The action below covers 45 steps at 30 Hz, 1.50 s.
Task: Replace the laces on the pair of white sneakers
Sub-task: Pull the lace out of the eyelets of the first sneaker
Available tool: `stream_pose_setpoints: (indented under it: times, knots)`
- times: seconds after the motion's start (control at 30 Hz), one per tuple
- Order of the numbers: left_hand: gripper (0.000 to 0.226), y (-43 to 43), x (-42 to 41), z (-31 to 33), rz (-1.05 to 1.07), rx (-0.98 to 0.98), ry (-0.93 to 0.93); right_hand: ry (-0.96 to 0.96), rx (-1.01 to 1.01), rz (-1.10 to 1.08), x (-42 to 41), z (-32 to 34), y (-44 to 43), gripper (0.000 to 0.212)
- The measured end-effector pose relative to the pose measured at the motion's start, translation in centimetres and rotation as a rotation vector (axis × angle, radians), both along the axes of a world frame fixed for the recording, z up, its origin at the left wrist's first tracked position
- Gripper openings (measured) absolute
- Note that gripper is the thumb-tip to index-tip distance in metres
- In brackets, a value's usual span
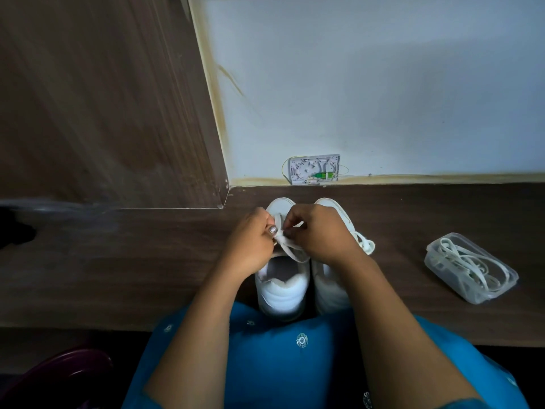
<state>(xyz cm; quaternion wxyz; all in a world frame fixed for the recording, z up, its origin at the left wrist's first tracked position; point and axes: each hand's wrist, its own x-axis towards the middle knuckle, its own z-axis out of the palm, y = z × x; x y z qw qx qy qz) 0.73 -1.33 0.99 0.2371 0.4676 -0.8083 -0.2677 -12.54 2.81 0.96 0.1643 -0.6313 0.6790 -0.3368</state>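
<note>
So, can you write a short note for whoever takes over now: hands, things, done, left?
Left hand: pinches the flat white lace of the left white sneaker.
Right hand: pinches the same lace.
Right white sneaker: beside it, laced, on the brown wooden desk.
Clear plastic box: to the right, holding loose white laces.
Done: unclear whether any lace is new.
Left: probably finish this sneaker, then the other.

Right sneaker (330, 290): tongue and eyelets hidden under the right hand (321, 231) and forearm.
Left sneaker (280, 290): eyelets covered by the left hand (253, 240).
Lace (292, 252): ends lost between fingers.
Maroon object (65, 370): cut off at bottom edge, unidentifiable.
</note>
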Motion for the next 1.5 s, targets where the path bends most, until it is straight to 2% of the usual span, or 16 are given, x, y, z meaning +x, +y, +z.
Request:
stream_pose_setpoints:
  times: [0.13,0.23,0.27,0.33,0.43,0.53,0.63,0.77,0.8,0.83,0.87,0.93,1.0,1.13,1.27,1.5]
  knots:
    - [0.029,-0.1,-0.4,-0.5,0.102,0.184,0.275,0.032,-0.024,-0.098,0.0,0.1,-0.1,0.017]
    - [0.028,-0.1,-0.5,-0.7,0.147,0.26,0.385,0.015,-0.062,-0.191,-0.2,0.1,-0.1,0.02]
    - [0.025,-0.1,-0.4,-0.7,0.143,0.227,0.373,0.001,-0.09,-0.222,-0.2,0.2,-0.1,0.019]
    - [0.019,-0.1,-0.2,-0.5,0.114,0.052,0.207,-0.041,-0.16,-0.323,-0.3,0.4,0.0,0.015]
    - [0.027,0.2,-0.2,-0.3,0.084,-0.184,-0.034,-0.287,-0.287,-0.558,-0.9,0.5,-0.1,0.017]
    - [0.023,0.3,-0.3,-0.3,0.096,-0.203,-0.001,-0.627,-0.349,-0.729,-1.5,0.8,-0.2,0.023]
    - [0.018,0.3,-0.6,-0.5,0.12,-0.064,0.117,-0.935,-0.362,-0.754,-1.4,1.4,-0.2,0.026]
    - [0.024,0.3,-1.1,-0.3,0.228,0.34,0.389,-1.241,-0.284,-0.642,-0.8,2.3,0.0,0.022]
    - [0.028,0.3,-1.2,-0.2,0.252,0.43,0.454,-1.189,-0.237,-0.631,-0.7,2.1,0.0,0.019]
    - [0.031,0.4,-1.2,-0.1,0.268,0.488,0.506,-1.012,-0.204,-0.635,-0.9,1.7,0.0,0.014]
    - [0.032,0.3,-1.3,-0.1,0.275,0.513,0.54,-0.736,-0.177,-0.618,-1.0,1.4,0.2,0.012]
    - [0.033,0.2,-1.3,-0.1,0.29,0.486,0.568,-0.232,-0.161,-0.54,-0.7,1.0,0.5,0.024]
    - [0.036,0.1,-1.3,-0.2,0.287,0.422,0.594,-0.04,-0.23,-0.395,0.0,1.0,0.6,0.026]
    - [0.038,0.5,-1.4,0.4,0.224,0.43,0.654,0.079,-0.097,0.02,1.3,0.3,-0.3,0.018]
    - [0.037,0.4,-1.2,0.8,0.249,0.522,0.698,-0.029,-0.058,0.002,1.3,0.1,-0.3,0.022]
    - [0.035,0.4,-0.7,0.8,0.207,0.578,0.701,-0.163,-0.046,0.001,0.7,0.3,0.1,0.014]
